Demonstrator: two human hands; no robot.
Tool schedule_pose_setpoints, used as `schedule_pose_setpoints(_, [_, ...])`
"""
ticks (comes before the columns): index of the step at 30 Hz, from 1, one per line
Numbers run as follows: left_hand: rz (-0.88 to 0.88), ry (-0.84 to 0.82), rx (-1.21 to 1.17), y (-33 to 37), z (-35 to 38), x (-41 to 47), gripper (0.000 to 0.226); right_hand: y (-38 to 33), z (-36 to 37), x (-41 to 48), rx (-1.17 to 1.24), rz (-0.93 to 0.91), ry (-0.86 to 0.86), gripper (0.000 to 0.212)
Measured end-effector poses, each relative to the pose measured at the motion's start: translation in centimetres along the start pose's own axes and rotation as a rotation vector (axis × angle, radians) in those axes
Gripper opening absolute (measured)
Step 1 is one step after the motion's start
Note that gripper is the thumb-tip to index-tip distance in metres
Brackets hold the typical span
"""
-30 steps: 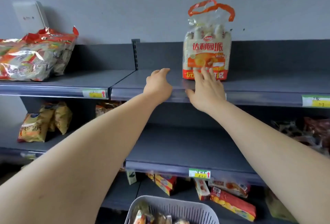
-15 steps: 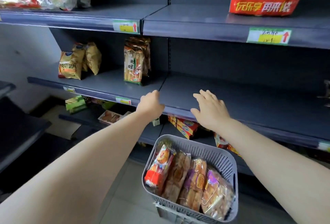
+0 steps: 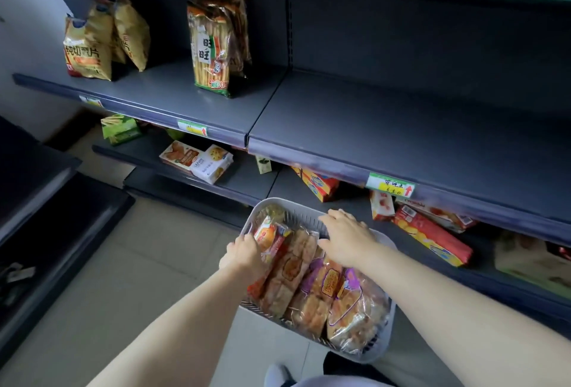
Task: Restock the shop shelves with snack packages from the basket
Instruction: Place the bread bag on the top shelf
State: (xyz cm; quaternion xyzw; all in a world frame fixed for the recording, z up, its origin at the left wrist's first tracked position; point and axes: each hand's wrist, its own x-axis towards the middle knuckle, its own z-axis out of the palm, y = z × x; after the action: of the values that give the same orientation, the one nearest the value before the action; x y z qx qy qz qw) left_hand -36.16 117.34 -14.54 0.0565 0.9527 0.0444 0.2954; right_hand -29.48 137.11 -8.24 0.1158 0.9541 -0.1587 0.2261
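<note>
Left hand [image 3: 244, 255]: at the basket's left rim; fingers curl round the left edge of a red packet [image 3: 272, 240], grasping it
Right hand [image 3: 346, 238]: over the far half of the basket; fingers spread and relaxed, grasping nothing; whether the palm touches the packets below I cannot tell
Basket [image 3: 262, 206]: pale, slotted walls; sits in front of the lower shelf, near the person; its far rim lies just under the middle shelf's front edge
Packets in basket: the red packet stands at the left; a brown bread packet [image 3: 290, 269] is beside it; purple packets [image 3: 340, 294] are on the right, packed side by side, rising above the rim
Middle shelf [image 3: 401, 127]: the right bay is bare from front edge to back wall; a price tag [image 3: 390, 186] is on its lip
Left bay: cracker pack [image 3: 213, 47] upright near the divider; yellow bags [image 3: 89, 47] far left
Lower shelf [image 3: 247, 179]: boxes [image 3: 432, 238] lie scattered, some at the front edge
Floor [image 3: 123, 263]: open tile left of the basket
</note>
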Motion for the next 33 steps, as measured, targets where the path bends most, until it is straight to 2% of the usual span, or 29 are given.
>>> schedule_pose_setpoints(5, [-0.057, 0.084, -0.021, -0.1, 3.4, 0.2, 0.055, 2.1, 1.8, 0.4, 0.012, -0.036, -0.098, 0.054])
schedule_pose_setpoints(8, [-0.089, 0.112, 0.07, -0.2, 4.2, 0.4, 0.05, 3.0, 2.2, 0.6, 0.031, -0.043, -0.121, 0.055])
schedule_pose_setpoints(13, [-0.031, 0.092, 0.208, -0.2, 4.0, 0.3, 0.04, 4.0, 2.9, 0.8, 0.061, -0.031, -0.135, 0.055])
schedule_pose_setpoints(17, [-0.031, 0.103, 0.011, -0.4, 3.1, 0.2, 0.047, 3.8, 3.2, 0.5, 0.108, -0.007, -0.168, 0.056])
schedule_pose_setpoints(20, [-0.083, 0.132, -0.228, -0.7, 1.8, -0.7, 0.071, 2.4, 3.6, 0.4, 0.206, 0.046, -0.199, 0.052])
schedule_pose_setpoints(22, [-0.083, 0.169, -0.349, -0.7, 0.8, -1.7, 0.083, 1.0, 3.9, 0.2, 0.383, 0.104, -0.218, 0.05])
schedule_pose_setpoints(25, [-0.008, 0.246, -0.446, -0.4, -0.2, -3.5, 0.095, -1.5, 4.5, -0.2, 0.819, 0.229, -0.231, 0.055])
schedule_pose_setpoints(27, [0.053, 0.281, -0.482, -0.1, -0.4, -4.8, 0.1, -2.8, 5.1, -0.4, 1.067, 0.322, -0.242, 0.069])
schedule_pose_setpoints(30, [0.15, 0.305, -0.474, 0.1, -0.3, -6.5, 0.099, -4.7, 6.5, -0.5, 1.28, 0.455, -0.212, 0.096])
schedule_pose_setpoints(31, [0.181, 0.299, -0.458, 0.3, -0.2, -7.0, 0.1, -5.4, 6.8, -0.7, 1.329, 0.489, -0.171, 0.095])
schedule_pose_setpoints(33, [0.263, 0.28, -0.423, 0.7, 0.4, -7.9, 0.102, -6.2, 7.3, -1.1, 1.369, 0.59, -0.009, 0.072])
